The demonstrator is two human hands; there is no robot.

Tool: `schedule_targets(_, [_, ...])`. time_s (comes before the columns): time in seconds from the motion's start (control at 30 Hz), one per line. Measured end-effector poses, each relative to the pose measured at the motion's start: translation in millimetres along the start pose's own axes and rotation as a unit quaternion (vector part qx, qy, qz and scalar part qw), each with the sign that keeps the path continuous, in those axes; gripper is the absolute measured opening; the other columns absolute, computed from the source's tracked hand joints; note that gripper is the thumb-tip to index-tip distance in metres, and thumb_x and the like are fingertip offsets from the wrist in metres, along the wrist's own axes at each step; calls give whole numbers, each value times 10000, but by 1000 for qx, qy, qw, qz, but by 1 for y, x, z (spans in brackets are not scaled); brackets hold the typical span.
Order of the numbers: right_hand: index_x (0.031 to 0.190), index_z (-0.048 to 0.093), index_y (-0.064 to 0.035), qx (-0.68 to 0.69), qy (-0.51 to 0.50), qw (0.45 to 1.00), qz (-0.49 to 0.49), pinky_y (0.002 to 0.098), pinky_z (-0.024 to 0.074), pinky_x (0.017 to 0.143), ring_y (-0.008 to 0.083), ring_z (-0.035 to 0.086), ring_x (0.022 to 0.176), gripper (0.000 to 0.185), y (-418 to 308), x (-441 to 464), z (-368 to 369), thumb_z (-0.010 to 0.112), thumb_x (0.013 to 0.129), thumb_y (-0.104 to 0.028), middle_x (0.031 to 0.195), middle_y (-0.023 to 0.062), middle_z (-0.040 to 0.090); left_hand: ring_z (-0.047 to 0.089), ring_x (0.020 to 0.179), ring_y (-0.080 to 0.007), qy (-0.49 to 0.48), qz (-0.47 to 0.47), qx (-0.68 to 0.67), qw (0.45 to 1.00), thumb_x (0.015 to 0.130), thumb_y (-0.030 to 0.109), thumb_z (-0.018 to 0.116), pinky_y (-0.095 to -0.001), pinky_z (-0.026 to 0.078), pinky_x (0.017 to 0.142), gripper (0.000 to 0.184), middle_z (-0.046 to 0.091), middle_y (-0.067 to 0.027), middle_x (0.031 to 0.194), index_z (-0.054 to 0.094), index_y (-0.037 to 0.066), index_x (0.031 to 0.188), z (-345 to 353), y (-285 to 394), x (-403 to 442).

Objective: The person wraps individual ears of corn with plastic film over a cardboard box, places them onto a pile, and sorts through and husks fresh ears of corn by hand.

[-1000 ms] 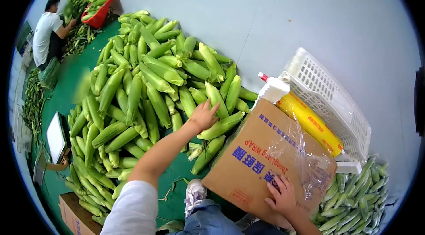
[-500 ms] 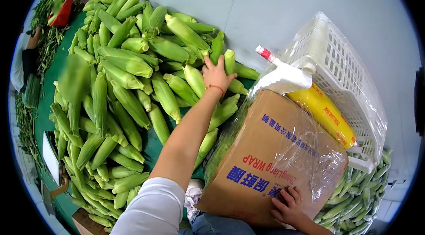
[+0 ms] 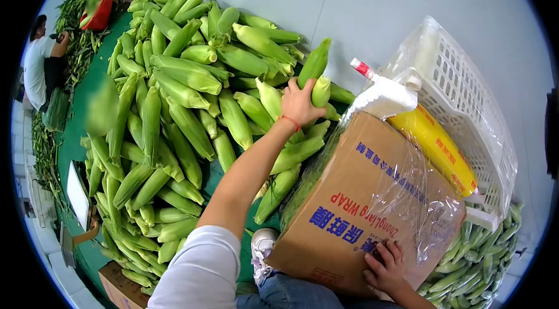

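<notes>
My left hand [image 3: 300,105], with a red string at the wrist, is closed around a green ear of corn [image 3: 316,64] at the right side of a large heap of unhusked corn [image 3: 186,79]. The ear's tip points up and away, and another ear lies right beside my fingers. My right hand [image 3: 386,267] rests with fingers spread on the near part of a brown cardboard box [image 3: 335,198] with blue and red print. Clear film [image 3: 419,216] lies crumpled over the box.
Behind the box are a yellow roll [image 3: 434,149] and a white plastic basket [image 3: 466,87]. Film-wrapped corn [image 3: 471,262] lies at the lower right. A person [image 3: 41,64] crouches at the far left near a red crate [image 3: 102,6]. A small carton [image 3: 119,285] is at the lower left.
My left hand has reached farther out over the heap and taken hold of an ear, which is now raised a little. My right hand stays on the box. The camera view has shifted.
</notes>
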State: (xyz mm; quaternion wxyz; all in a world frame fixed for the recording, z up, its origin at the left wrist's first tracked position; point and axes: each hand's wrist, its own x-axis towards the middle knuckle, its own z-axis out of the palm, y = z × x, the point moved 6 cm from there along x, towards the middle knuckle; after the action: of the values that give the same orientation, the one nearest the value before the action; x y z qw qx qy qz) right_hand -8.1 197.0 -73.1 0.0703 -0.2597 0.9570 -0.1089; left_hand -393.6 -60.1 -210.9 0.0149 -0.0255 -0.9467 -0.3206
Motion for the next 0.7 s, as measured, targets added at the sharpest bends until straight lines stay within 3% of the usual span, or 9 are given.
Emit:
schedule_targets(0.1, [1203,590,-234,-5,3,1000,5,600,303,1048,390,387,1282,516,-2,2,-2,710,714,-350,1349,130,468,416,1181,-485,134,131,-102,977,551,371,822,-505,374,1032,816,379,-289,1298,491,145,1261,-52,7,-50])
schedule_targets(0.2, [1191,620,-253,-19,17,1000,16,567,327,1049,363,408,1277,460,-3,3,-3,692,756,-380,1339,104,496,436,1189,-364,223,62,-201,952,565,301,845,-442,361,1048,898,414,-209,1226,388,-11,1272,-122,-10,-113])
schedule_targets(0.23, [1188,623,-246,-21,15,1000,16,566,325,1050,364,407,1279,456,-4,2,-2,691,756,-375,1341,107,495,476,1148,-298,184,-15,-320,929,580,242,848,-392,389,1021,1008,435,-175,1204,247,-16,1346,-142,-24,-136])
schedule_targets(0.27, [1184,627,-238,-25,17,999,15,565,323,1052,366,406,1281,453,-4,3,-2,689,755,-370,1343,110,493,501,1113,-263,184,-22,-269,945,584,211,851,-372,406,999,1090,448,-159,1200,138,7,1384,-164,-40,-162])
schedule_targets(0.33, [1179,634,-211,-34,25,999,5,566,310,1058,374,402,1285,452,-5,6,-6,685,756,-361,1349,122,490,468,1162,-298,175,-107,-270,941,588,238,845,-410,386,1031,1047,403,-175,1250,199,-8,1374,-197,-81,-234])
schedule_targets(0.4, [1191,627,-210,-31,23,999,4,566,306,1058,377,397,1288,462,-6,8,-9,683,759,-365,1355,126,485,333,1282,-420,139,-147,-7,979,559,321,829,-492,314,1086,844,322,-246,1342,443,12,1242,-238,-105,-300])
schedule_targets(0.53, [1216,612,-200,-35,11,999,12,565,308,1053,382,390,1293,482,-7,8,-8,686,763,-349,1368,131,473,376,1242,-425,45,-310,295,903,542,299,829,-503,374,1013,765,374,-229,1339,512,41,1188,-275,-175,-423])
schedule_targets(0.6, [1219,606,-194,-32,15,999,6,569,304,1051,386,385,1291,487,-7,8,-9,695,759,-327,1373,134,463,384,1231,-412,25,-307,400,863,529,269,861,-500,380,1003,790,389,-208,1329,520,83,1216,-281,-208,-472])
schedule_targets(0.7, [1215,606,-186,-32,23,999,3,534,349,1013,359,439,1236,481,-11,15,-18,707,752,-269,1321,117,504,424,1252,-379,49,-437,336,833,575,210,856,-476,384,1029,867,373,-210,1389,450,107,1334,-304,-270,-540])
